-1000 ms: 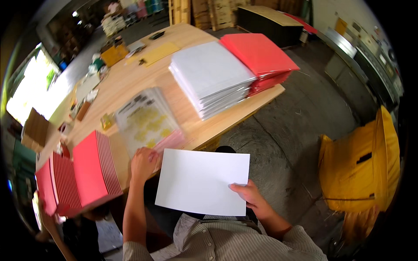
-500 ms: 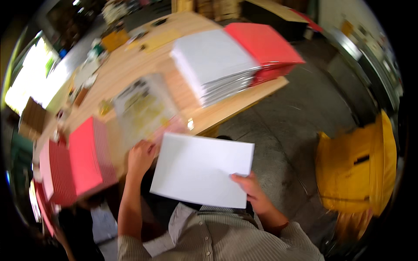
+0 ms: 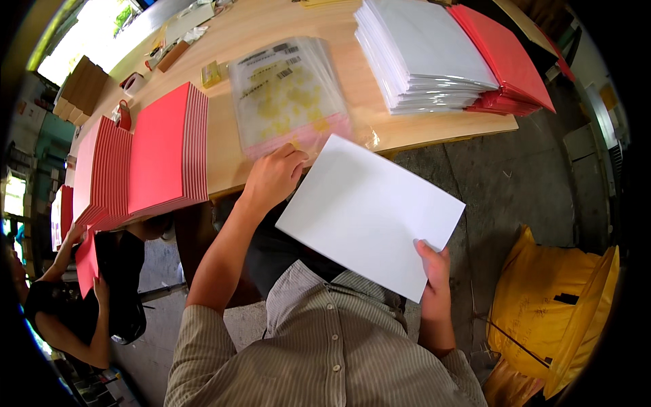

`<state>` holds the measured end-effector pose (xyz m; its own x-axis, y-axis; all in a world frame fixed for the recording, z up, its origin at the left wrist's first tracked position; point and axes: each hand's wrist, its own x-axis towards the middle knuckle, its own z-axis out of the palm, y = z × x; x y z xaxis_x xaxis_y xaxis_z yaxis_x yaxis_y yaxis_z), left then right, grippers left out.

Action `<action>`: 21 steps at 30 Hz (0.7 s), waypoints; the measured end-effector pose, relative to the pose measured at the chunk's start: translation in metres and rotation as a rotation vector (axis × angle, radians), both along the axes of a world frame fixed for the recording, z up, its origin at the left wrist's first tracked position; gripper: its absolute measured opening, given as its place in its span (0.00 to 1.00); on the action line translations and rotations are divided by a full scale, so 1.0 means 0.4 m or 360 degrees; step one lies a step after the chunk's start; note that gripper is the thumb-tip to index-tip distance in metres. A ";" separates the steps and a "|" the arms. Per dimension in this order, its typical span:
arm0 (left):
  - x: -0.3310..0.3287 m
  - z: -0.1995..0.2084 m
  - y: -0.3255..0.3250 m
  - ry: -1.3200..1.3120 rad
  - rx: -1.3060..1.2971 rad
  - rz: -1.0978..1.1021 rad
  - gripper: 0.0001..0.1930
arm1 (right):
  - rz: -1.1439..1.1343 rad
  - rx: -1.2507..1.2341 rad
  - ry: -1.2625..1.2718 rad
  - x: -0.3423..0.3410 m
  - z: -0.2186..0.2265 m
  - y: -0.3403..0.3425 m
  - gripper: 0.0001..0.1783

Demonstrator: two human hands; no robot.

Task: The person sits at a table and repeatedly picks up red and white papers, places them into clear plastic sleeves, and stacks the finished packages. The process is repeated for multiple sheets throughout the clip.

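Wooden table (image 3: 434, 126), front edge before the lap (image 3: 266, 249). White sheet (image 3: 369, 214) angled over the lap, right hand (image 3: 436, 266) pinching its right edge, thumb on top. Clear bags (image 3: 288, 102) by table edge: barcodes (image 3: 285, 72), dark print. Left hand (image 3: 274, 173) curled beside their pink strip (image 3: 330, 127); hold unclear.

Grey-beige striped shirt (image 3: 298, 353), pale buttons (image 3: 334, 337)

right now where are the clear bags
In the head view, the clear bags lie on the table, left of the white stack, by the left hand.

White sheet (image 3: 366, 214) (askew); right grip (image 3: 436, 270) around edge
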<state>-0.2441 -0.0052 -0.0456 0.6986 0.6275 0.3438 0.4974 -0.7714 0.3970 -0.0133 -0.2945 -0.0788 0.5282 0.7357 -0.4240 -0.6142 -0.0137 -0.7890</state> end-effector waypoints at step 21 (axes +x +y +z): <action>0.008 -0.038 -0.066 0.0033 0.0049 -0.0025 0.10 | -0.0238 -0.0027 -0.0109 -0.045 -0.038 -0.012 0.29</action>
<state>-0.2407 -0.0317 -0.0607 0.7154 0.6057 0.3482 0.4932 -0.7909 0.3623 -0.0314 -0.2992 -0.0938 0.6596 0.6395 -0.3951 -0.5552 0.0601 -0.8296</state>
